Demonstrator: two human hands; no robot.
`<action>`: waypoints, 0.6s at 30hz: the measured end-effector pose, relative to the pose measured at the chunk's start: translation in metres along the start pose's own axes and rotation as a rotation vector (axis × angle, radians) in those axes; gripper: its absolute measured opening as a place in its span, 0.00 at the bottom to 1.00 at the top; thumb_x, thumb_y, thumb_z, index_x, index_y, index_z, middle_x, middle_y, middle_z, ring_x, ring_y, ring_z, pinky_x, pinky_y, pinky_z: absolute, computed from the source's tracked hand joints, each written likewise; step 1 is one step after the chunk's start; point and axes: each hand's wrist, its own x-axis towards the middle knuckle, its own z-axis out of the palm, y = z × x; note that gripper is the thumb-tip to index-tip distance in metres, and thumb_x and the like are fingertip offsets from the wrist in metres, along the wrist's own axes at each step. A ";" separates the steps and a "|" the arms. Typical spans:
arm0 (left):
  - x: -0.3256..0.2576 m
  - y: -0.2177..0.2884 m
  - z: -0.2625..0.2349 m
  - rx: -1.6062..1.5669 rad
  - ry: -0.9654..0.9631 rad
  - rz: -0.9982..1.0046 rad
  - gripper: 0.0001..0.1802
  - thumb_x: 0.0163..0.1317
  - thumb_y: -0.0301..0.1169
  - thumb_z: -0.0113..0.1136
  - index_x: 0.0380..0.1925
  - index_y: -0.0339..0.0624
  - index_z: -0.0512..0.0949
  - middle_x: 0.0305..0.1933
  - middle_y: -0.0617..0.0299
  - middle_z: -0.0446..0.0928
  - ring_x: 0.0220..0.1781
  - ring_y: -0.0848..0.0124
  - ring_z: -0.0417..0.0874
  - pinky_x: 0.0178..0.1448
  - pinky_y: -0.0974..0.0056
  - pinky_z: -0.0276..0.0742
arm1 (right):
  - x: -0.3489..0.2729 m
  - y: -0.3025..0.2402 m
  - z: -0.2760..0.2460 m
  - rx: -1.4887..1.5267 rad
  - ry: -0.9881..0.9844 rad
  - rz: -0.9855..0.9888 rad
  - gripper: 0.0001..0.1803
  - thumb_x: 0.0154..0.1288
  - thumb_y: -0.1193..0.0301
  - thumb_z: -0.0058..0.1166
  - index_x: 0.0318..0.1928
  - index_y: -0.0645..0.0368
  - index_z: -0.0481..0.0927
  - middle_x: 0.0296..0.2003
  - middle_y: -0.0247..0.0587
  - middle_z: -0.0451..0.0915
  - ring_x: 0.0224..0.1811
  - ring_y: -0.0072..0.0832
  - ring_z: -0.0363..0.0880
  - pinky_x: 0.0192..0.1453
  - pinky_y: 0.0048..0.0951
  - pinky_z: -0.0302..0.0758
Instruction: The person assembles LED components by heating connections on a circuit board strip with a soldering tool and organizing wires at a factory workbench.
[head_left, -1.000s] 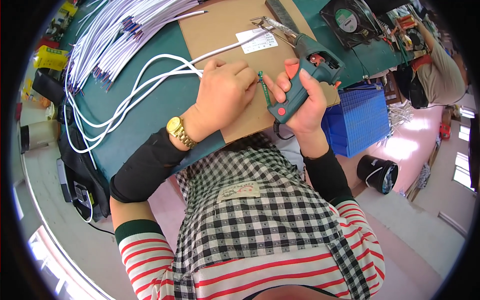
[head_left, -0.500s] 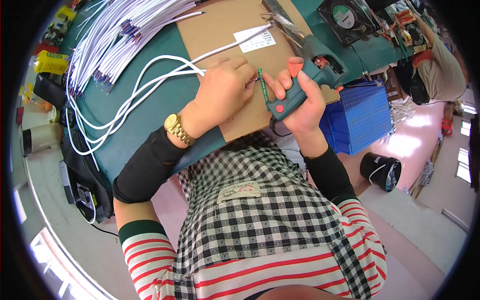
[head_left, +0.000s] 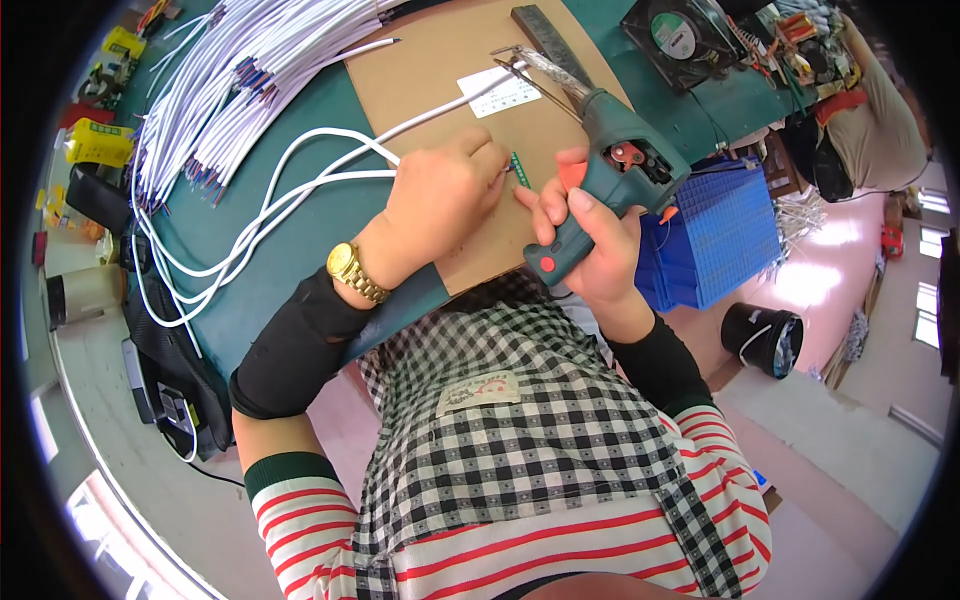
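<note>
My left hand is closed in a pinch, gripping the end of a white cable over a brown board. At its fingertips is a narrow green circuit strip, with a bit of thin wire beside it; the exact grip is hidden by my fingers. My right hand is wrapped round the handle of a dark green soldering gun with an orange trigger. The gun's metal tip points away, above a white paper label. My right index finger reaches close to the strip; whether they touch I cannot tell.
A heap of white cables with bared coloured ends covers the far left. A dark metal bar lies on the brown cardboard. At right are a black fan, blue crates, a black bucket and another person.
The soldering gun has shifted left and toward me, its tip now left of the metal bar. The circuit strip has tilted and moved slightly left. My left hand keeps its pinch.
</note>
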 end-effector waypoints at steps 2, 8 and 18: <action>0.000 -0.001 -0.001 -0.018 0.007 0.011 0.06 0.48 0.25 0.62 0.28 0.42 0.78 0.27 0.60 0.75 0.24 0.59 0.78 0.26 0.61 0.74 | 0.000 0.003 -0.002 0.052 0.009 0.007 0.19 0.64 0.69 0.44 0.55 0.58 0.63 0.28 0.36 0.68 0.26 0.25 0.72 0.67 0.51 0.58; 0.000 0.002 0.000 -0.033 0.025 0.020 0.06 0.47 0.24 0.63 0.27 0.42 0.78 0.27 0.60 0.75 0.24 0.60 0.78 0.26 0.61 0.74 | 0.002 0.008 -0.009 0.074 0.038 -0.050 0.18 0.64 0.68 0.43 0.54 0.58 0.64 0.28 0.36 0.68 0.27 0.26 0.71 0.70 0.50 0.53; -0.002 0.005 0.005 -0.130 0.030 -0.012 0.03 0.48 0.29 0.61 0.24 0.45 0.79 0.25 0.62 0.73 0.23 0.58 0.77 0.28 0.57 0.74 | 0.002 0.016 -0.007 0.156 0.096 -0.099 0.15 0.63 0.72 0.46 0.51 0.59 0.65 0.27 0.38 0.70 0.25 0.30 0.74 0.60 0.42 0.64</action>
